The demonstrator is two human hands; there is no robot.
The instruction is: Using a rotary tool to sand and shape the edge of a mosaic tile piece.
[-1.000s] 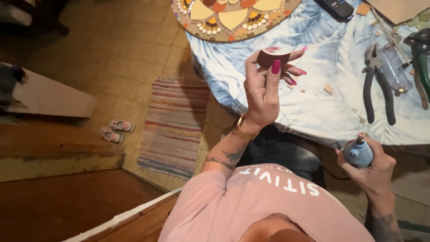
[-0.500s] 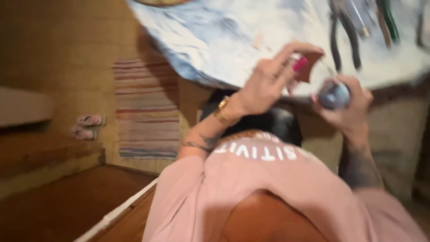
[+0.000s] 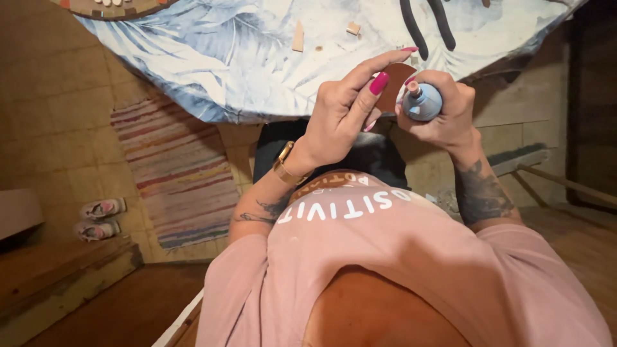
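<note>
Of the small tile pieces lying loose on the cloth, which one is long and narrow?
The pale tan sliver on the leaf-print tablecloth. The small tile chip right of it is short and squarish.

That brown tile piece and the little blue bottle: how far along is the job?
Partly done: the mosaic at the table's edge already carries set pieces. In hand: left hand holds the brown tile piece, right hand tips the blue bottle against it. Left: loose chips remain on the tablecloth.
</note>
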